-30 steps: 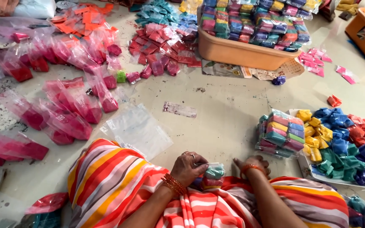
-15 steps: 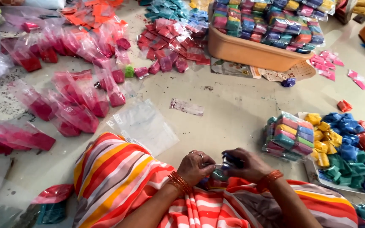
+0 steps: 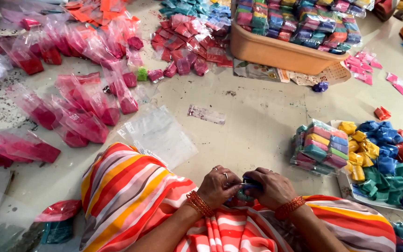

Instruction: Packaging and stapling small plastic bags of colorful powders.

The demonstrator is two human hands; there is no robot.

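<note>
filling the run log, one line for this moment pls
left hand grip: small packet | right hand grip: same packet | nearest: multicolour packet stack

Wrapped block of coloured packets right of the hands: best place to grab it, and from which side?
Take the wrapped block across its two long sides, coming from above. It lies flat on the floor; its right end crowds the loose packets, while its left end and near side stand open.

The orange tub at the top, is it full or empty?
Full. The orange tub is heaped above its rim with small packets in many colours, so no bare inside shows.
</note>
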